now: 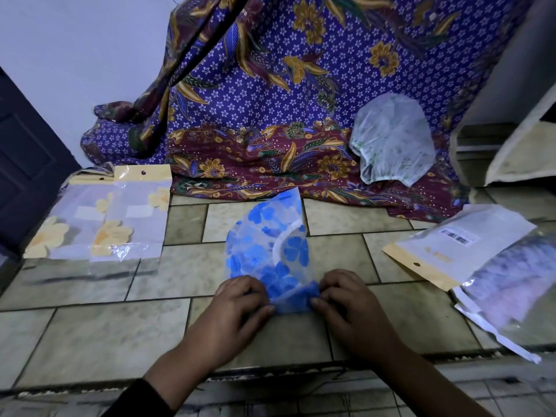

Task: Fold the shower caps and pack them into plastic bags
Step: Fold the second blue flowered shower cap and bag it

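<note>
Pinching the near edge of the blue-flowered shower cap [270, 245], my left hand [237, 299] and right hand [346, 299] sit side by side on the tiled tabletop [105, 335]. Their fingers curl down over a small fold of the plastic held between them. The rest of the cap lies flat just beyond my knuckles, its white elastic rim curving across it. Well off to the left of the left hand lie two packed bags [99, 224] showing yellow flowers (both with pale yellow header strips). To the right of the right hand, well apart from it, lies a loose pile of plastic bags [469, 260], one with a barcode label. Far beyond the right hand a white shower cap [391, 139] rests on the patterned cloth [270, 100].
</note>
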